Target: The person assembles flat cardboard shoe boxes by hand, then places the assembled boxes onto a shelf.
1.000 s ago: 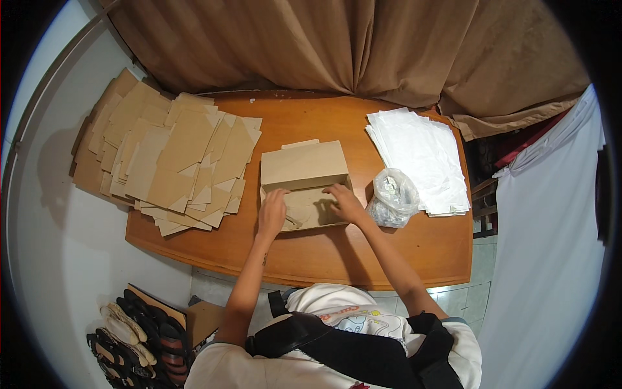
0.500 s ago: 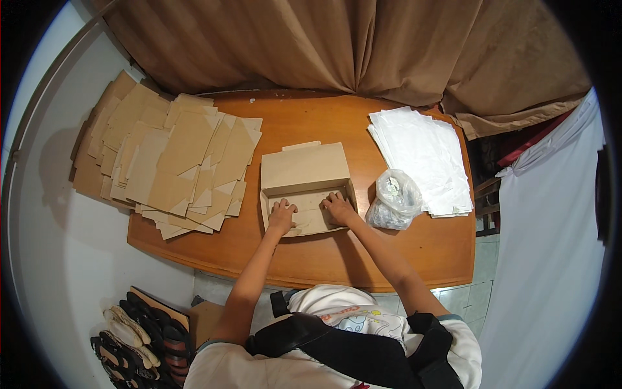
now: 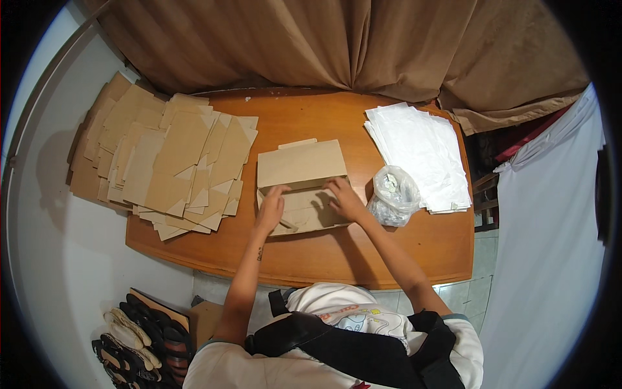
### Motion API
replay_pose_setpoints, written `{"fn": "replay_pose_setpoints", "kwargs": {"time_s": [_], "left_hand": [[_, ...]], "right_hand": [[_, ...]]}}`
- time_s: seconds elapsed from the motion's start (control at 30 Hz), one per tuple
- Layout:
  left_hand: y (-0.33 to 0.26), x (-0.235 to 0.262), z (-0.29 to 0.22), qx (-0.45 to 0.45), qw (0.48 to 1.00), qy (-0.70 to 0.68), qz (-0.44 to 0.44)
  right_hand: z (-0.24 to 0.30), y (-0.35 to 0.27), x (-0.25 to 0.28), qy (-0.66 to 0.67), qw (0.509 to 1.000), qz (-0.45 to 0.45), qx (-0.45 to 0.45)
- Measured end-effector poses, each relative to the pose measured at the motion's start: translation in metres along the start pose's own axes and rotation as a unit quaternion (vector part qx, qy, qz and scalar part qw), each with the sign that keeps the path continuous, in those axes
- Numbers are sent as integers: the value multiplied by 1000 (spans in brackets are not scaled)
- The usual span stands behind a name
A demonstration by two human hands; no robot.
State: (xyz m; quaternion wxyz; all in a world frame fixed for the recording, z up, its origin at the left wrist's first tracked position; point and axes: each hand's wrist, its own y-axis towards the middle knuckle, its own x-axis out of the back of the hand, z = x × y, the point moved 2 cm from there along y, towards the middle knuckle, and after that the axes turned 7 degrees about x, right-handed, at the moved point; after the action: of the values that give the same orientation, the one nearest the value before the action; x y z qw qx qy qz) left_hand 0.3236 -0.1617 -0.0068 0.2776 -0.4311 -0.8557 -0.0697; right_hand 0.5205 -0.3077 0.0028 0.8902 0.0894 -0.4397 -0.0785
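Note:
A brown cardboard box point(image 3: 310, 211) stands on the table in front of me, its lid flap point(image 3: 302, 163) raised along the far side. Over its left end is my left hand point(image 3: 271, 205), fingers bent toward the inside near the side wall. My right hand point(image 3: 344, 198) is over the right end, fingers curved and apart, pointing inward near the far corner. Neither hand visibly holds anything loose. Whether the fingertips touch the cardboard cannot be made out. Both hands partly cover the box's end walls.
Flat cardboard blanks point(image 3: 175, 155) lie in an overlapping pile at left. To the right are a clear plastic bag point(image 3: 394, 198) with small contents and a stack of white sheets point(image 3: 424, 152). The wooden table point(image 3: 311, 262) has a curved near edge; sandals point(image 3: 139, 337) sit below left.
Both hands have lifted from the box's floor and moved away from me toward its far corners. The box stays in nearly the same place with its lid raised.

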Motion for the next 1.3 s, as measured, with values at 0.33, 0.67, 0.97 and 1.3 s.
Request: {"fn": "replay_pose_setpoints", "kwargs": {"time_s": [0.33,0.67,0.97,1.3], "left_hand": [[-34,7,44,52,951,130,-276],[-47,-19,57,107,991,-9,-74],[-45,-55,51,85,992,11,-95],[-51,-54,36,75,985,11,-155]], "right_hand": [[-10,-27,20,-166,969,-154,-98],[-41,-78,52,44,957,-246,-147],[-153,-152,129,-280,857,-248,-354],[-191,-179,103,-334,861,-77,-376]]}}
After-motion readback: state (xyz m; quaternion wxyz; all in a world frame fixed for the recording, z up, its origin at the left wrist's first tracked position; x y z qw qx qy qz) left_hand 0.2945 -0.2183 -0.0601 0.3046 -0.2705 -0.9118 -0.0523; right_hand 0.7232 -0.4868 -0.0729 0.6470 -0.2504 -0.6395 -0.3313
